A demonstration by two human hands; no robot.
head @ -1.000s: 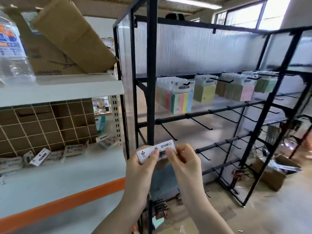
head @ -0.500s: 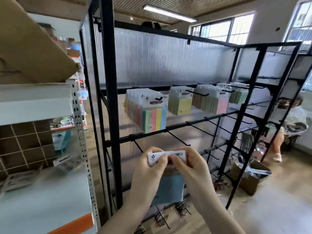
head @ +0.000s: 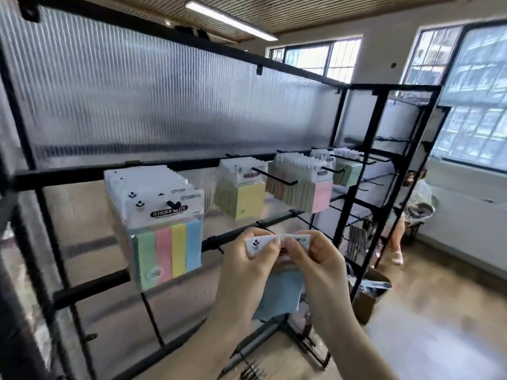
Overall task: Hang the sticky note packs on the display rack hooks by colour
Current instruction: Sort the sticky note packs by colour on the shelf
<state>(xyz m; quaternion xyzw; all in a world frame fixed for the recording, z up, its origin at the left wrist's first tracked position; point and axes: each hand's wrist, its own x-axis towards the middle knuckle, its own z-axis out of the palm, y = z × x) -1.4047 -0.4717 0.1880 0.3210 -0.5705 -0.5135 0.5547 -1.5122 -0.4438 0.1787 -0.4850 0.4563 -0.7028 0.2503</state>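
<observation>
Now both hands, left hand [head: 247,266] and right hand [head: 315,266], pinch a blue sticky note pack [head: 278,292] by its header card below the display rack [head: 354,187] middle rail. Squaring the card's hole to an empty hook should ease hanging.

Held pack [head: 277,292] right of hanging packs [head: 164,229]

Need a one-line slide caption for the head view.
Both hands hold a blue sticky note pack by its header before the display rack.

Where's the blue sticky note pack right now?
The blue sticky note pack is low in the centre of the head view, held by its white header between the left hand and right hand, in front of the rack's lower hooks.
</observation>
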